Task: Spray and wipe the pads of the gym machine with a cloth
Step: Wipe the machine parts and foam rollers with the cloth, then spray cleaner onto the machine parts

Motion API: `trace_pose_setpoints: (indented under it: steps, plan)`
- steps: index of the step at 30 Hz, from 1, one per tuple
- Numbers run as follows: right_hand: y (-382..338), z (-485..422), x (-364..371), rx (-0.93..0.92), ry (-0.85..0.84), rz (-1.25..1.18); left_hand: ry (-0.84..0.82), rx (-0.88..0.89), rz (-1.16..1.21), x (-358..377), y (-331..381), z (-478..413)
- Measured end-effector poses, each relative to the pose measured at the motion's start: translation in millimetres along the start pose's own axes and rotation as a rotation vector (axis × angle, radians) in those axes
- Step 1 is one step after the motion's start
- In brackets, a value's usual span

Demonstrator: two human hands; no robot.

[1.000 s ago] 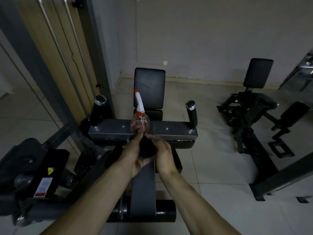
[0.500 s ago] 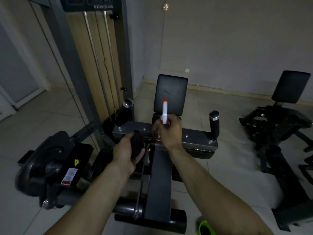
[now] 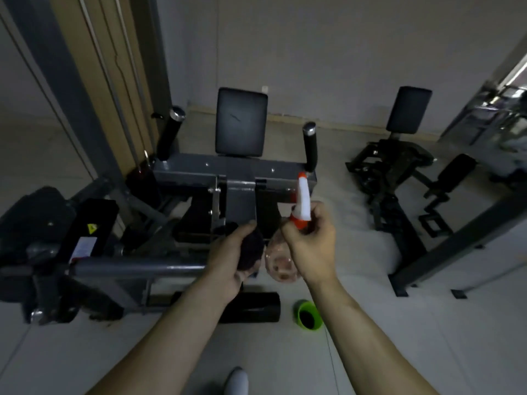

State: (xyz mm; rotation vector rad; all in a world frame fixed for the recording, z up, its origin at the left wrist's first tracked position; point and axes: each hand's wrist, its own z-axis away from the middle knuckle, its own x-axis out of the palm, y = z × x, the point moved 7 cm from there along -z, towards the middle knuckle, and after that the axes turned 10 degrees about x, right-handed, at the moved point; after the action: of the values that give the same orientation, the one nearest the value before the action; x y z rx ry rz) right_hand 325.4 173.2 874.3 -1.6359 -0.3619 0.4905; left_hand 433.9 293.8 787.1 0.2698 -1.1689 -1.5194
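My right hand (image 3: 312, 249) grips a spray bottle (image 3: 281, 263) by its neck; the bottle is clear and pinkish, with a white and orange nozzle (image 3: 302, 199) pointing up. Just left of it, my left hand (image 3: 232, 259) holds a dark bunched cloth (image 3: 251, 250). Both hands hover above the front of a black leg machine. Its upright back pad (image 3: 241, 122) stands beyond the grey cross frame (image 3: 199, 173), between two black handles. A black roller pad (image 3: 251, 307) lies low on the floor under my left forearm.
A green cup (image 3: 307, 314) stands on the tiled floor right of the roller pad. The weight stack tower (image 3: 94, 89) rises at the left. Another black machine (image 3: 399, 166) sits at the right, with a dark frame beam (image 3: 462, 240) slanting near it. My shoe tip (image 3: 236, 380) shows below.
I have stepped back and both hands have come down toward me with the bottle and cloth. The bottle has swung right of the machine's centre and the green cup is now fully in view.
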Motion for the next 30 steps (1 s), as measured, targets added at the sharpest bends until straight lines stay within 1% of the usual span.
trace_pose_setpoints:
  steps: [5,7,10,13,17,20,24,27,30]
  plan:
    - [79.1,59.2,-44.1,0.236,0.055,-0.048,-0.011,-0.188,-0.111,-17.0,-93.7,29.6]
    - [105.6,74.5,-54.5,0.276,0.031,-0.048,0.032,-0.249,-0.13,-28.9,-129.6,30.7]
    - [152.9,93.4,-68.1,0.335,-0.034,0.033,0.141,-0.307,-0.134,-47.6,-180.9,22.5]
    - [203.4,113.7,-76.8,0.425,-0.077,0.064,0.207,-0.316,-0.172,-60.0,-219.4,9.4]
    - [280.5,129.9,-83.7,0.47,-0.074,0.092,0.253,-0.263,-0.159,-76.5,-266.6,-16.8]
    - [349.3,141.1,-77.4,0.482,-0.045,0.095,0.308,-0.25,-0.15,-110.1,-318.8,-38.3]
    - [447.6,151.0,-56.2,0.521,-0.042,0.125,0.4,-0.289,-0.147,-167.0,-393.1,-75.9]
    - [530.1,149.7,-35.5,0.539,-0.077,0.135,0.456,-0.292,-0.125,-207.9,-450.2,-120.5]
    - [613.4,142.9,-17.9,0.528,-0.053,0.111,0.474,-0.274,-0.079,-244.6,-505.6,-175.0]
